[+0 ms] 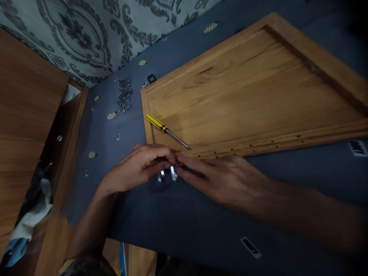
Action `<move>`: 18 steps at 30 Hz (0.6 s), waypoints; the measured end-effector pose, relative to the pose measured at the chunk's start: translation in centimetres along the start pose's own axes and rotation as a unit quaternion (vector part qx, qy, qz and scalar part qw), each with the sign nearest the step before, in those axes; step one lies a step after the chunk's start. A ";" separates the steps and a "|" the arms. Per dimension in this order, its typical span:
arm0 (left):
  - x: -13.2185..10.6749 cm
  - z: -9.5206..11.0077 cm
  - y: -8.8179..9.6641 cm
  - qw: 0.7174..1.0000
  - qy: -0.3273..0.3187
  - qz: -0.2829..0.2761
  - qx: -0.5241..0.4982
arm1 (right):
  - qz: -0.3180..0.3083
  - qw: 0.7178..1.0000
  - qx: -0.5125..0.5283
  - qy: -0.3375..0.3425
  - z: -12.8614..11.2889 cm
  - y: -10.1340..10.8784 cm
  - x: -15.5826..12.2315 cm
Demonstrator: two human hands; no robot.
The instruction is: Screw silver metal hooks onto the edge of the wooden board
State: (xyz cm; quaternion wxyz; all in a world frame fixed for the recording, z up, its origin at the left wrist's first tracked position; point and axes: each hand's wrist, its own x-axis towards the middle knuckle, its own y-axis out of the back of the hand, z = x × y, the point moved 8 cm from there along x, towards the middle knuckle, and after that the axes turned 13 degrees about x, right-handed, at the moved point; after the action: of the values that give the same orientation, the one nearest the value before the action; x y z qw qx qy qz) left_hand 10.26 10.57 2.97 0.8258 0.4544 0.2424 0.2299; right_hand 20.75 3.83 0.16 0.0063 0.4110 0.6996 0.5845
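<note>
Both hands meet over the blue surface point(178, 222), just below the near edge of a wooden panel point(244, 92). My left hand point(138, 166) has its fingers curled round a small shiny metal hook point(168, 175). My right hand point(221, 178) pinches the same metal piece from the right with thumb and fingertips. The hook's two silver loops show beneath the fingertips. A yellow-handled screwdriver point(165, 129) lies on the panel's near left corner, a little above the hands. A row of small holes point(258, 147) runs along the panel's near edge.
A pile of several metal hooks point(124, 96) lies at the back left on the blue surface. Small yellow discs point(111, 115) and tiny fittings are scattered around. A wooden cabinet point(25, 126) stands at the left, with cloth point(31, 218) beside it. A patterned wall point(86, 34) is behind.
</note>
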 end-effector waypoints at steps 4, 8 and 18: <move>0.0 0.1 -0.2 1.000 0.008 -0.002 0.014 | 0.018 1.000 -0.018 0.011 -0.1 0.4 0.1; 0.1 0.2 -0.2 1.000 0.009 -0.004 0.019 | 0.015 0.999 -0.023 0.019 -0.3 0.2 0.0; 0.2 -0.4 -0.1 1.000 0.008 0.009 0.021 | 0.040 0.998 -0.034 0.020 -0.3 0.4 -0.1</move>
State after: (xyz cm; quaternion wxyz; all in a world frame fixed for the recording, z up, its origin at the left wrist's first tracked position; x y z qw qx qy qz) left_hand 10.18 10.89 2.66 0.8122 0.4718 0.2494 0.2357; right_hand 20.90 3.56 0.59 -0.0170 0.4259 0.6622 0.6163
